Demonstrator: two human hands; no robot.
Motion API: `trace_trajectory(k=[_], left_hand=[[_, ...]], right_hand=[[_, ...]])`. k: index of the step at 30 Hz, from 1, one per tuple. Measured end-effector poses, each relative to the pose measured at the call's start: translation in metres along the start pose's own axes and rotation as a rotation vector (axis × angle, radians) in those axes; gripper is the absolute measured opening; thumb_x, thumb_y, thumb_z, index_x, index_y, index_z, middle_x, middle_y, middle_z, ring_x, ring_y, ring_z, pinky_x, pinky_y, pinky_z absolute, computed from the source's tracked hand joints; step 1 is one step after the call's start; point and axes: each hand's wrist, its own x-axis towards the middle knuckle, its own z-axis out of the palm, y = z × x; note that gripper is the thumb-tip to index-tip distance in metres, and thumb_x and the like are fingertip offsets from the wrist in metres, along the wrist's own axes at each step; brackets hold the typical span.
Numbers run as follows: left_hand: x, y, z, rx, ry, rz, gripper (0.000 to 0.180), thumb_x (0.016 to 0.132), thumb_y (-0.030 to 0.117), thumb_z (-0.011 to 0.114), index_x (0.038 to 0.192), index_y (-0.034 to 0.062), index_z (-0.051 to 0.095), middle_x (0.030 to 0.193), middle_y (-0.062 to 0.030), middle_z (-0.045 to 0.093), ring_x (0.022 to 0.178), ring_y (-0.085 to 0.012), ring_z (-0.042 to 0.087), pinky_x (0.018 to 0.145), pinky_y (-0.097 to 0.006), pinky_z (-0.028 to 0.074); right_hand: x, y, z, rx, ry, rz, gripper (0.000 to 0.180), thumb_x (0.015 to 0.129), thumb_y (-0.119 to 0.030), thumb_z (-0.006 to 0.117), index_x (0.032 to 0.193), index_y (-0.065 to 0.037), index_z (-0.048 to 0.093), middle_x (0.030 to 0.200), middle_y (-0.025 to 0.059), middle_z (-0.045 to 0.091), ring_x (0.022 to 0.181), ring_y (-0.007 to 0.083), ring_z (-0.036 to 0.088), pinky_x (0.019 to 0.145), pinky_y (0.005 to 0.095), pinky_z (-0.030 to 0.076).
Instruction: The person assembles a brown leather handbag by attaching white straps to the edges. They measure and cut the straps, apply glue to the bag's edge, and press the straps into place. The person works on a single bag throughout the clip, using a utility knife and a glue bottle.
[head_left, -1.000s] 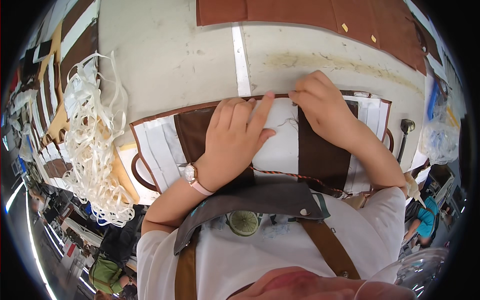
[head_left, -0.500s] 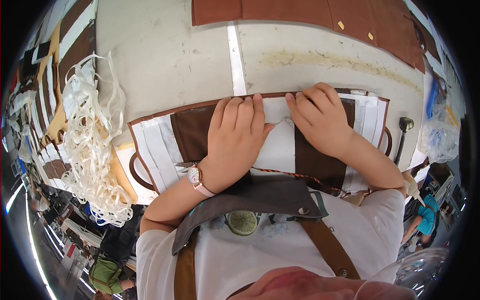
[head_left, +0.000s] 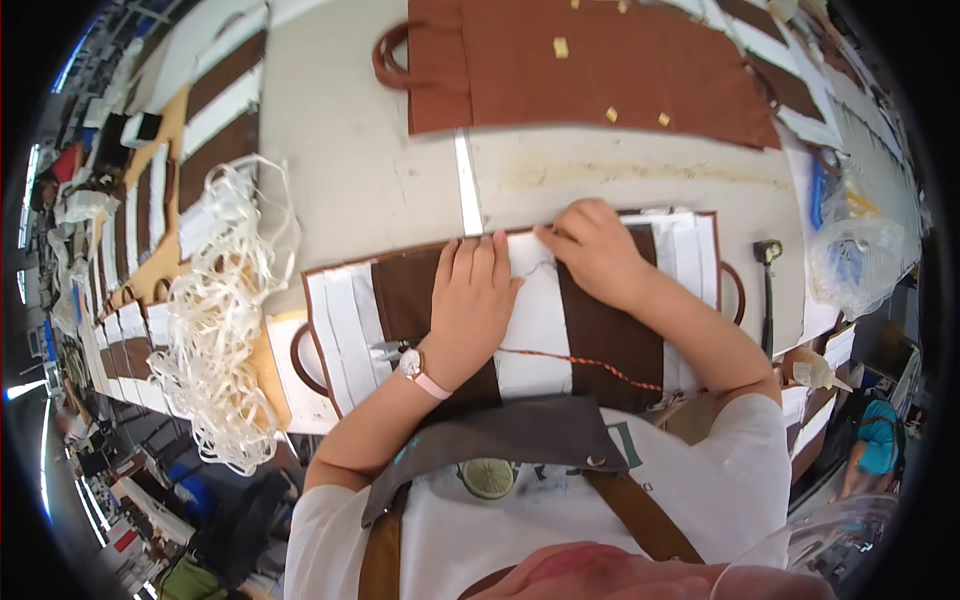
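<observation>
A flat bag piece (head_left: pixel 520 370) in brown and white stripes, edged in brown with loop handles at both ends, lies before me. My left hand (head_left: pixel 472 305) rests on it, fingers stretched side by side with tips at its far edge. My right hand (head_left: pixel 598 252) has its fingers bent and pressed together on that same edge; what lies under them is hidden. A thin loose thread (head_left: pixel 540 267) shows on the white stripe between the hands. A twisted orange-and-black cord (head_left: pixel 590 359) crosses the piece. Beside my left wrist, a metal tool (head_left: pixel 388 348) is partly covered.
A heap of white tape (head_left: pixel 215 320) hangs over the table's left side. Across the table lies a reddish-brown bag (head_left: pixel 570 75) with small yellow bits on it. A black-handled tool (head_left: pixel 767 290) and a clear plastic bag (head_left: pixel 855 255) are at the right, with a pale bottle (head_left: pixel 812 370) nearer.
The view has shifted, showing more of the far table and the reddish-brown bag. Both hands stay at the far edge; the right fingers are drawn more tightly together.
</observation>
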Motion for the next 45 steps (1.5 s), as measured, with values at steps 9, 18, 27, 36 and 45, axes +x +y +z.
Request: trace_trajectory(k=[9,18,27,36,45], left_hand=[[-0.077,-0.004,-0.033,-0.158,0.042,-0.028,0.045,0.082,0.012,0.072,0.125,0.005,0.062,0.119,-0.0173,0.056,0.109,-0.0327,0.055,0.095,-0.044,0.044],[-0.109,-0.003,-0.052,-0.333,0.23,-0.04,0.029,0.078,-0.002,0.065,0.105,0.0052,0.071,0.094,-0.0091,0.061,0.091,-0.0282,0.06,0.081,-0.04,0.048],[-0.104,0.003,-0.064,-0.295,0.446,0.053,0.029,0.073,0.0,0.065,0.101,0.0058,0.07,0.092,-0.0082,0.064,0.085,-0.0281,0.062,0.074,-0.039,0.051],[-0.142,0.017,-0.06,-0.12,0.443,0.074,0.032,0.069,0.0,0.073,0.1,0.0071,0.072,0.097,-0.0056,0.067,0.092,-0.0265,0.064,0.076,-0.038,0.052],[-0.15,0.007,-0.045,-0.388,0.29,0.144,0.038,0.075,-0.001,0.071,0.112,0.0034,0.066,0.112,-0.0131,0.061,0.1,-0.032,0.06,0.084,-0.04,0.051]], right_hand=[[-0.007,0.0,0.013,-0.139,-0.018,-0.004,0.034,0.081,-0.008,0.058,0.112,-0.006,0.07,0.096,0.0071,0.058,0.094,0.0273,0.052,0.089,0.0397,0.044],[0.0,-0.07,0.003,-0.075,-0.003,0.073,0.026,0.083,-0.011,0.065,0.108,-0.006,0.072,0.102,0.0094,0.061,0.102,0.029,0.053,0.086,0.0387,0.044],[0.006,-0.148,0.029,1.967,-0.491,0.766,0.059,0.101,-0.057,0.045,0.113,-0.002,0.063,0.103,0.011,0.069,0.097,0.0208,0.068,0.087,0.0332,0.054],[0.023,-0.169,0.077,2.095,-0.504,1.013,0.021,0.1,-0.026,0.059,0.103,-0.007,0.067,0.098,0.0062,0.068,0.088,0.0173,0.066,0.076,0.0311,0.053],[0.014,-0.161,0.067,1.652,-0.403,0.668,0.021,0.102,-0.016,0.051,0.109,-0.002,0.066,0.091,-0.0004,0.063,0.084,0.0074,0.057,0.073,0.0235,0.047]])
